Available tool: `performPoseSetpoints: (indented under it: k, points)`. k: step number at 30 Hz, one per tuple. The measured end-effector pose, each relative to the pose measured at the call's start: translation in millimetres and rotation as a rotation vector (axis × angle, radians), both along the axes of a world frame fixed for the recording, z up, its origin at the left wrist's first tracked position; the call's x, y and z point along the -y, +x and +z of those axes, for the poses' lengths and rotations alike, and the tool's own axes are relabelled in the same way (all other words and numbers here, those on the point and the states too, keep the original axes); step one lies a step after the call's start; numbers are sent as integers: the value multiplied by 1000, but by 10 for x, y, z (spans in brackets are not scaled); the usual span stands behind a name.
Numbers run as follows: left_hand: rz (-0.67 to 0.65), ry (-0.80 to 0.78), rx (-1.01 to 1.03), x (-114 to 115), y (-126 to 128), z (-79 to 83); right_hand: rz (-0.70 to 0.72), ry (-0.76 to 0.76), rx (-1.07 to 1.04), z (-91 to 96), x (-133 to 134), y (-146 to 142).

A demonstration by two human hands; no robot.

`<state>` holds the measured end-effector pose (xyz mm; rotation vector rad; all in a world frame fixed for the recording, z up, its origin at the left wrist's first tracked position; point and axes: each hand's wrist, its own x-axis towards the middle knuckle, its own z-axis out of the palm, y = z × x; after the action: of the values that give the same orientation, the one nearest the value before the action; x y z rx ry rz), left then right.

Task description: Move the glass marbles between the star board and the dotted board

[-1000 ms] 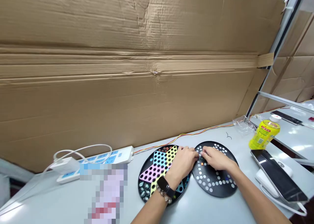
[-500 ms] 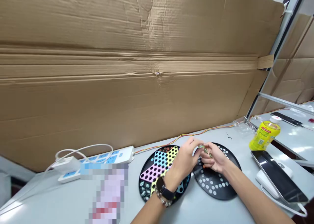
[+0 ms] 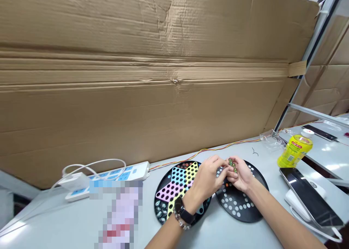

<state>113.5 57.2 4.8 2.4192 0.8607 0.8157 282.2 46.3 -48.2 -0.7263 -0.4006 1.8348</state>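
Several green glass marbles (image 3: 232, 164) rest in my right hand (image 3: 243, 177), whose fingers curl around them. My left hand (image 3: 207, 175), with a dark watch and a bead bracelet at the wrist, touches the right fingertips; its thumb and fingers are pinched together, and whatever may be between them is hidden. Under the left wrist lies a round Chinese checkers board (image 3: 170, 191) with a coloured star full of holes, and teal-and-white marbles (image 3: 161, 209) and reddish-brown marbles (image 3: 183, 165) in its rim pockets. Beneath the right hand is a black round lid (image 3: 241, 214) with pale dots.
A power strip (image 3: 139, 171) with white cables stands at the back left, near a blurred-out patch. To the right are a yellow drink bottle (image 3: 295, 151), a phone (image 3: 311, 196) and a white charger (image 3: 298, 205). A cardboard wall (image 3: 152, 118) closes off the table's back.
My right hand has turned its palm up a little, gathering the green marbles together. My left fingers have moved slightly lower, and the marble seen at their tips is out of sight there.
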Motion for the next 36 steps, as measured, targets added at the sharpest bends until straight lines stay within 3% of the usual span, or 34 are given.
performPoseSetpoints:
  k: [3, 7, 23, 36]
  points:
    - [-37, -22, -229, 18, -19, -26, -138, 51, -22, 75, -8, 192]
    - [-80, 4, -470, 58, 20, -118, -201, 97, 49, 112, -8, 325]
    - [-50, 62, -519, 76, 91, -256, -130, 50, 41, 104, -2, 247]
    - [-92, 127, -564, 153, 131, -256, -56, 43, 66, 130, 27, 127]
